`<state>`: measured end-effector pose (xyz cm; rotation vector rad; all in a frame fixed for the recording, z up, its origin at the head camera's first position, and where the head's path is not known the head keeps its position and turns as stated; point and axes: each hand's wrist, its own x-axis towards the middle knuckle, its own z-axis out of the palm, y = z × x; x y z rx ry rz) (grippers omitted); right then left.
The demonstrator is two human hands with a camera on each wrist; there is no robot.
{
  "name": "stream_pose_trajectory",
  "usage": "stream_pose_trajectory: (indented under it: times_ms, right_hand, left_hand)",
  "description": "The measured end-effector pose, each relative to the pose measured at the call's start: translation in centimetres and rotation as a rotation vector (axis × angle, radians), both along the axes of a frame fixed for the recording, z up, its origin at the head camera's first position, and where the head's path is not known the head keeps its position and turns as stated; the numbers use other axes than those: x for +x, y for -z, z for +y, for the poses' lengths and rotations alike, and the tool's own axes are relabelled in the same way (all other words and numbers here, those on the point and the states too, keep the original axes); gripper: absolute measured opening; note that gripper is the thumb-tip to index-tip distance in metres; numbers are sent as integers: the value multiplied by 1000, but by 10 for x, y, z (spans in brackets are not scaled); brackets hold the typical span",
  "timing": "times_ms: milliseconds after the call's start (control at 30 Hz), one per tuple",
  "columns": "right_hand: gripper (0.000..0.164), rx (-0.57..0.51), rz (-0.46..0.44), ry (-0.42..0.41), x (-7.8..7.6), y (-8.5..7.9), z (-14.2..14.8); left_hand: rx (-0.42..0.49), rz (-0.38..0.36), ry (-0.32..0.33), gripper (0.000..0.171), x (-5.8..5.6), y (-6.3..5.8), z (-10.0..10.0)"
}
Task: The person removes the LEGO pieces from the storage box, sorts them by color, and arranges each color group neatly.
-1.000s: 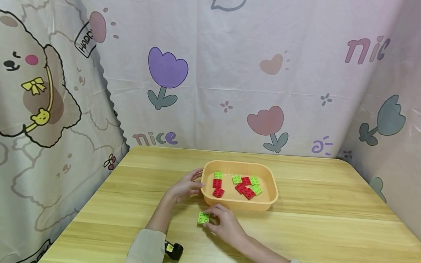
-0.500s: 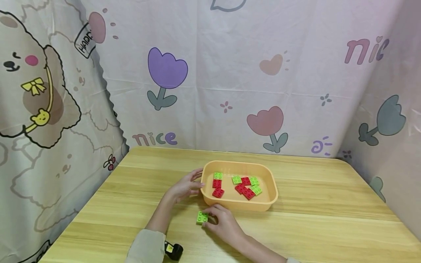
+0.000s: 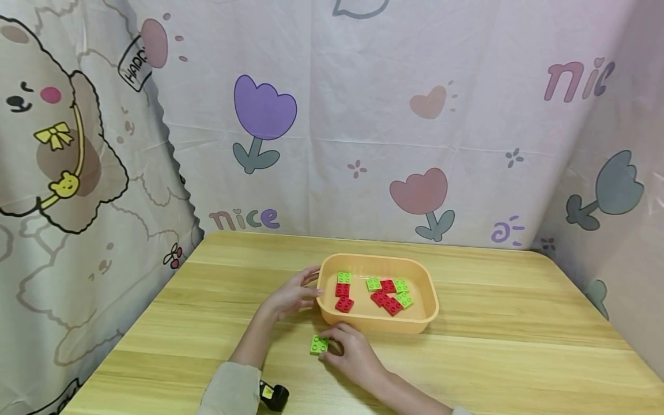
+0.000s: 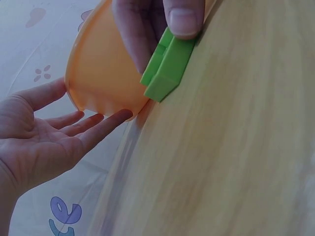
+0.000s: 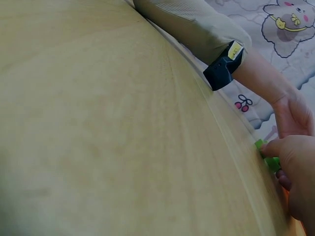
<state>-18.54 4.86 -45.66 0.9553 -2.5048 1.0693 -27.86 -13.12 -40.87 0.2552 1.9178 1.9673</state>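
My right hand (image 3: 355, 354) pinches a light-green square toy building brick (image 3: 319, 344) between thumb and fingers, low over the table in front of an orange plastic tub (image 3: 373, 324). In the left wrist view, the thumb lies along the side of this green brick (image 4: 170, 69). At the tub's left end is my left hand (image 3: 289, 297), its thumb at the rim and its extended fingers along the outer wall. Inside the tub lie several flat red and green bricks, with a green brick (image 3: 344, 278) and two red ones in a row on the left and a looser cluster on the right.
The wooden table (image 3: 519, 323) spreads around the tub, with a printed cloth (image 3: 332, 115) hanging behind it and at both sides. A black device (image 3: 275, 396) sits at the left sleeve (image 3: 230, 389).
The green brick and the right hand have shifted very slightly left since a second ago. My left hand and the tub stay where they were.
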Motion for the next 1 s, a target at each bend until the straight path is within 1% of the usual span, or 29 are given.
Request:
stream_pose_trajectory:
  times_ms: [333, 500, 633, 733, 833, 933, 1000]
  right_hand:
    - [32, 21, 15, 4, 1, 0, 0]
    - [37, 14, -2, -1, 2, -2, 1]
    - [39, 8, 10, -3, 4, -5, 2]
    - [38, 6, 27, -4, 6, -9, 3]
    - [38, 4, 26, -10, 9, -15, 5]
    - [37, -17, -10, -22, 11, -24, 8]
    - [36, -42, -57, -31, 12, -30, 11]
  left_hand:
    - [-5, -4, -11, 64, 1, -1, 0]
    - [-1, -4, -7, 64, 1, -2, 1]
    - [-11, -5, -11, 63, 2, -3, 1]
    - [-8, -4, -7, 63, 1, -2, 1]
    - [3, -3, 0, 64, 1, -1, 0]
    - [5, 1, 4, 64, 1, -1, 0]
    - [6, -1, 2, 65, 1, -1, 0]
